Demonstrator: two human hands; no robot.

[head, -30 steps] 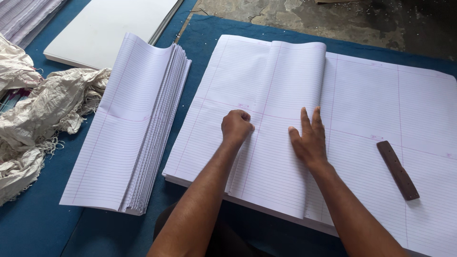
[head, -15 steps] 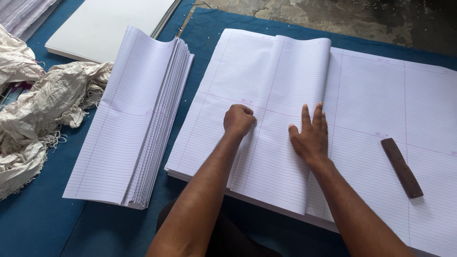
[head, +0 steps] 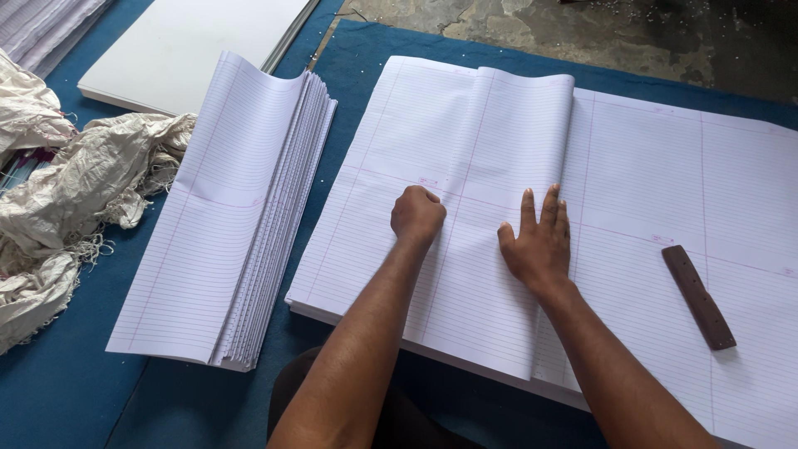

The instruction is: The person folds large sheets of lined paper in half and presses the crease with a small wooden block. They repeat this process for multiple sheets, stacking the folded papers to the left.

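A large stack of white ruled paper sheets (head: pixel 665 175) lies on a blue mat. Its top sheet (head: pixel 499 166) is folded over toward the left. My left hand (head: pixel 417 214) is a closed fist pressing on that folded sheet near its crease. To its right my right hand (head: pixel 539 239) lies flat on the same sheet, fingers spread and pointing away from me. A dark brown wooden stick (head: pixel 698 296) rests on the stack to the right of my right hand, apart from it.
A pile of folded ruled sheets (head: pixel 224 224) lies left of the stack. Crumpled white sacking (head: pixel 66 191) sits at the far left. A white board (head: pixel 191 50) lies at the back left on the blue mat (head: pixel 66 399). Bare concrete floor (head: pixel 598 33) lies beyond.
Both hands stay on the folded sheet in nearly the same spots; the view has shifted slightly. Nothing was picked up or let go.
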